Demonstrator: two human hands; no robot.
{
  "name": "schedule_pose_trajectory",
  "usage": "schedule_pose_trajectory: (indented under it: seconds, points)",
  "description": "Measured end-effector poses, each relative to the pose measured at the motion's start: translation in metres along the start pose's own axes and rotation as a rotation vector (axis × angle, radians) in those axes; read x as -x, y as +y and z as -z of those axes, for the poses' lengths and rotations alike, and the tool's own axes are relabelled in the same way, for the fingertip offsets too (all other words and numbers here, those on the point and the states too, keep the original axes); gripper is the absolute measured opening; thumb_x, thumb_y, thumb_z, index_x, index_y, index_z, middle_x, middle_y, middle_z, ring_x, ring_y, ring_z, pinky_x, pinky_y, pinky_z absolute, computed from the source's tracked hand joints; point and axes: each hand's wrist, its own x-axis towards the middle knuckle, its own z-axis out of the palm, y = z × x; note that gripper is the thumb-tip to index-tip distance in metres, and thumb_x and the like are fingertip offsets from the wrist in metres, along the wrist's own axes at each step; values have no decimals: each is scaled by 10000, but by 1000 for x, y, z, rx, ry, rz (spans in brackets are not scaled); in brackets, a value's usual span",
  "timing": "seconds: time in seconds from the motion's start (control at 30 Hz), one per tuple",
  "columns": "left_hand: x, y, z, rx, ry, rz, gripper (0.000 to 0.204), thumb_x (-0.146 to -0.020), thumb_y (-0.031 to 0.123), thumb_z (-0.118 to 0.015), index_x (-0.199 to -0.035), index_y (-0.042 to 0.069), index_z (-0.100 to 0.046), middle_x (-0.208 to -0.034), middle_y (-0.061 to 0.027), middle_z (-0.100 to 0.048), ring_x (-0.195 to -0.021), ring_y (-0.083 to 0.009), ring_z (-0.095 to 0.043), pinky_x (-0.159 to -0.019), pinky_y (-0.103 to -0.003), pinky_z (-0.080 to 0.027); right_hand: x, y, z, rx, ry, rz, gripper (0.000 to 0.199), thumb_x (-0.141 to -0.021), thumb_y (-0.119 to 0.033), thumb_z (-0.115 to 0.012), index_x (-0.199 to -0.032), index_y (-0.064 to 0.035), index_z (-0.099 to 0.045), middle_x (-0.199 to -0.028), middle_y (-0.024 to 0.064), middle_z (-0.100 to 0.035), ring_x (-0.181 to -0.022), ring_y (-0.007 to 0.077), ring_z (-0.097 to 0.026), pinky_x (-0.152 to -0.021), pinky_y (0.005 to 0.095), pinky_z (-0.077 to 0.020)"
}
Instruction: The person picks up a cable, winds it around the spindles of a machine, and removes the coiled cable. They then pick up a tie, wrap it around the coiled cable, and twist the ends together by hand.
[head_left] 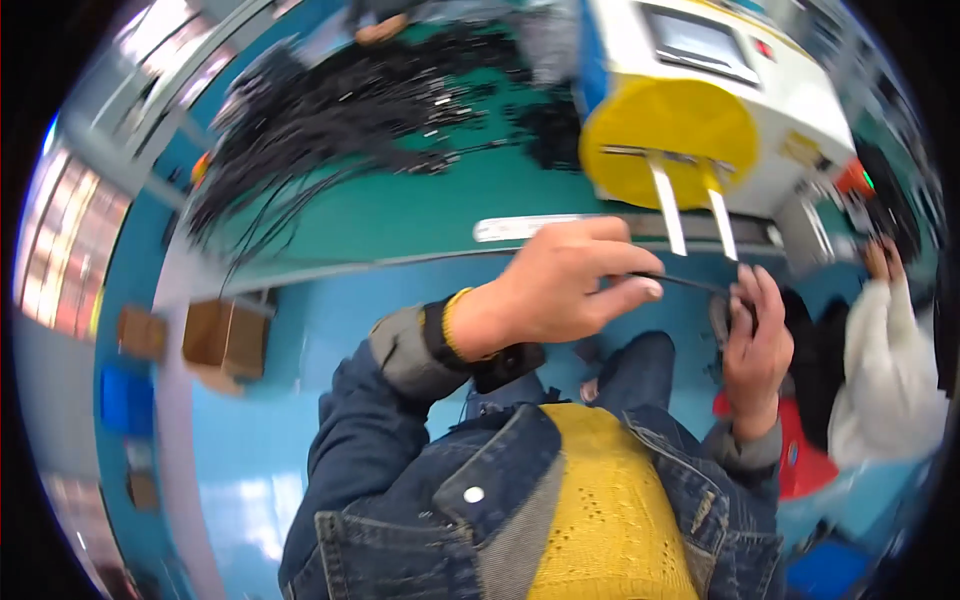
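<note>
Head view: left hand (560, 285) and right hand (757, 345) both pinch one black cable (685, 282) on the near side of the machine (700, 112), apparently none around its prongs (668, 205), while a large cable heap (360, 110) lies unhandled leftward.

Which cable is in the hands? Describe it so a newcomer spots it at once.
At the upper right stands a white machine with a round yellow disc and two pale prongs. Below the prongs, a thin black cable runs between the left hand and the right hand. Unlike the black cables heaped on the green table, it is alone, held off the table.
</note>
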Motion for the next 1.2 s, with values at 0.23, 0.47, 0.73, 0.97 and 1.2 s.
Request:
schedule_pose_trajectory:
  seconds: [0.23, 0.47, 0.73, 0.97, 1.2]
  points:
    - [-46, -28, -42, 98, 316, 62, 150, -758, 5, -638, -907, 15, -655, -708, -96, -617, -571, -161, -565, -525, -255, -436, -40, 45, -11, 173, 126, -6, 161, -737, -47, -667, -886, -13, -618, -745, 129, -598, -633, 263, -595, -552, 327, -471]
    - [-46, -58, -56, 135, 378, 182, 124, -794, 13, -624, -915, -6, -648, -725, -59, -624, -580, -76, -512, -542, -208, -423, -50, 70, -57, 202, 172, -36, 92, -755, -97, -651, -813, -35, -618, -680, 126, -576, -611, 298, -577, -528, 341, -459]
    - [-47, -79, -67, 207, 421, 195, 117, -801, 15, -625, -910, -19, -648, -737, -30, -629, -614, -43, -508, -553, -194, -424, -67, 92, -84, -12, 182, -255, 228, -769, -188, -635, -688, 18, -581, -564, 159, -528, -515, 322, -531, -484, 364, -432]
    - [-42, -82, -68, 256, 405, 211, 145, -805, 23, -622, -943, -2, -658, -755, -30, -637, -639, -47, -531, -582, -190, -439, -23, 77, -68, -55, 64, -380, 290, -786, -234, -629, -672, 27, -572, -537, 158, -515, -449, 282, -467, -449, 339, -382]
    - [-37, -88, -70, 252, 432, 186, 162, -802, 37, -629, -959, 8, -659, -716, -45, -623, -612, -67, -530, -565, -206, -435, 51, 67, -52, -133, -260, -658, 284, -786, -252, -619, -680, 11, -604, -577, 170, -551, -514, 293, -552, -497, 352, -423]
